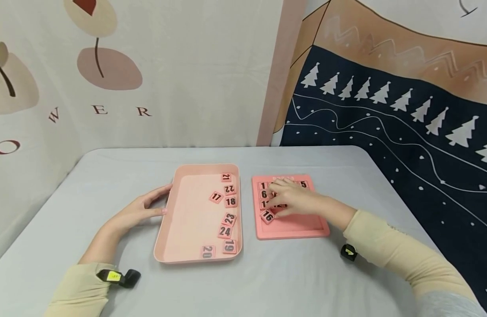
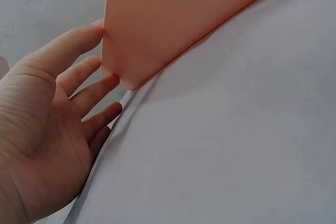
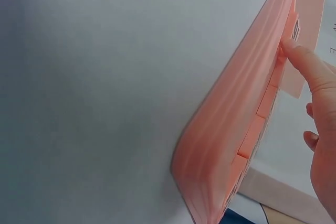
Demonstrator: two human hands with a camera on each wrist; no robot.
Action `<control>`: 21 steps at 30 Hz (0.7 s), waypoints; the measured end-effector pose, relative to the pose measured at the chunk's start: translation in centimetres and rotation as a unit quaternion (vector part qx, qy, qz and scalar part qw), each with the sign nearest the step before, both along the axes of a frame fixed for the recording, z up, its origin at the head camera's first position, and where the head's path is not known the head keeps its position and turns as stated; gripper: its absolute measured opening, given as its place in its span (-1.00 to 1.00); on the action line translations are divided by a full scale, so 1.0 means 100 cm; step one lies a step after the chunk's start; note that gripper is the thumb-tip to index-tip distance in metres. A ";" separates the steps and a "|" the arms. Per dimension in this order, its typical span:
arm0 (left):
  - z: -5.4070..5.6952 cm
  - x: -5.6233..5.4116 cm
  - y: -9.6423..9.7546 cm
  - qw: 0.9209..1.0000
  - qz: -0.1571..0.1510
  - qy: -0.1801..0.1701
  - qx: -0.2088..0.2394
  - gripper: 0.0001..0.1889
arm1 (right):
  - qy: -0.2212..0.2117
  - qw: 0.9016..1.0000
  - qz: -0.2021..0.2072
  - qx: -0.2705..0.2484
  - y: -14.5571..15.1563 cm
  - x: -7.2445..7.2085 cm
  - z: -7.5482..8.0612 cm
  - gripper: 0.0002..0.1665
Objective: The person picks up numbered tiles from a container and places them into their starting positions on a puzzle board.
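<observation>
My left hand (image 1: 134, 213) touches the left rim of a pale pink tray (image 1: 176, 220) with its fingertips, the fingers loosely stretched. In the left wrist view, thumb and fingers meet the tray's outer wall (image 2: 157, 19). My right hand (image 1: 293, 198) is over a pink number board (image 1: 295, 229), its thumb and a finger at the edges of the number 16 tile (image 1: 267, 216). That tile sits askew below the row starting with 11. From the right wrist view, the thumb presses the tile's side (image 3: 290, 27). The hand covers several tiles in the upper rows.
Several loose number tiles lie in the tray's right half, among them 17 (image 1: 216, 197), 24 (image 1: 225, 231) and 20 (image 1: 208, 252). A grey cloth (image 1: 267, 281) covers the table. Printed curtains (image 1: 212, 88) hang behind it.
</observation>
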State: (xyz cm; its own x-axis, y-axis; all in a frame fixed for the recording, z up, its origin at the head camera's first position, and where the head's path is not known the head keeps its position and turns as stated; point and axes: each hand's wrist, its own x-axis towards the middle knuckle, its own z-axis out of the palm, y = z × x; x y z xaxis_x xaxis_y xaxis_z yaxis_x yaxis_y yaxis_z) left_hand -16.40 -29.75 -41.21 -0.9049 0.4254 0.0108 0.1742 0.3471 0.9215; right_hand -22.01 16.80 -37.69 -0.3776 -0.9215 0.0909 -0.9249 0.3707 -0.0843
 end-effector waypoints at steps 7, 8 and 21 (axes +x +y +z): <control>0.000 0.000 0.000 1.000 0.000 -0.003 -0.001 -0.28 | 0.047 0.999 0.020 -0.014 -0.001 -0.001 -0.003 -0.66; 0.000 0.000 0.000 1.000 0.000 -0.003 -0.001 -0.28 | 0.048 0.999 0.020 -0.017 -0.001 -0.001 -0.004 -0.67; -0.002 -0.001 0.000 1.000 0.005 -0.009 -0.002 -0.28 | 0.034 0.997 0.009 -0.064 0.002 0.000 -0.004 -0.72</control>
State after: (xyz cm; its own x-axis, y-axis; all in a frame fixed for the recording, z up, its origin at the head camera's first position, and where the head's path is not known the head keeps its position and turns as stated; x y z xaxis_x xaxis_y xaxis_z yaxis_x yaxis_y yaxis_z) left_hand -16.50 -29.79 -41.42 -0.9088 0.4172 -0.0061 0.1552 0.3514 0.9233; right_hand -21.98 17.01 -38.08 -0.3501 -0.9074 0.2326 -0.9365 0.3442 -0.0667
